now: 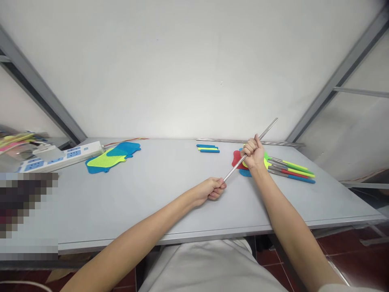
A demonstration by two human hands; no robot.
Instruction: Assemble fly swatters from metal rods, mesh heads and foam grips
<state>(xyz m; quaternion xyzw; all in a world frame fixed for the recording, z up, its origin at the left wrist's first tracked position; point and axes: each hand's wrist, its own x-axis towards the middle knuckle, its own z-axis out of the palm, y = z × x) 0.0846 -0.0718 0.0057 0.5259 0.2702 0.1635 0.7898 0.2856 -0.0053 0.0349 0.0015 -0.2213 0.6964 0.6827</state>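
Note:
Both hands grip one thin metal rod point(233, 169) that slants up to the right above the table. My left hand point(212, 189) is closed around its lower end. Higher up, my right hand point(253, 153) is wrapped round the middle, and the far end sticks out beyond it. Under and behind my right hand lie several fly swatters point(282, 169) with metal shafts and coloured grips; my hand and forearm hide part of their heads, among them a red one point(237, 158). Three short handle grips point(208, 149), blue and yellow, lie left of them.
Loose swatter heads point(114, 157), blue and yellow-green, overlap at the table's left. More metal rods point(285, 143) lie along the white back wall. A white power strip point(65, 156) with cables stands at the far left. The grey table's point(170, 211) front edge runs close to my body.

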